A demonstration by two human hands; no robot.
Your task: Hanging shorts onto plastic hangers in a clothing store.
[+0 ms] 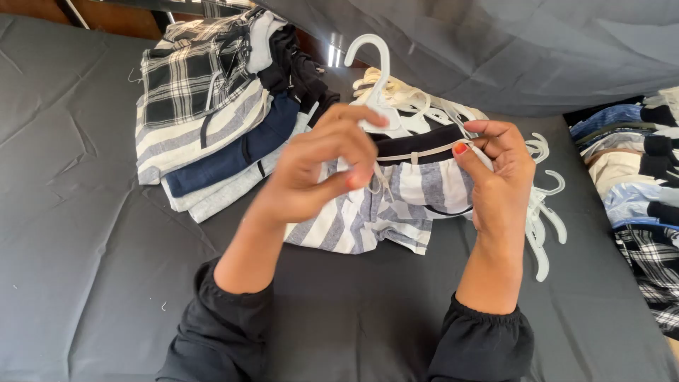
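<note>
My left hand [325,166] pinches a white plastic hanger [373,78] just below its hook, along with the waist of a pair of grey-and-white striped shorts [368,216]. On the other side, my right hand [498,177] grips the right end of the shorts' black waistband and the hanger's clip. The shorts hang down from both hands over the dark grey sheet [78,233]. Both forearms wear black sleeves.
A folded stack of plaid, striped, navy and black garments [212,106] lies at the back left. Several white hangers [544,212] are piled behind and right of my hands. More folded clothes [636,184] sit at the right edge. Grey fabric [495,49] drapes across the back.
</note>
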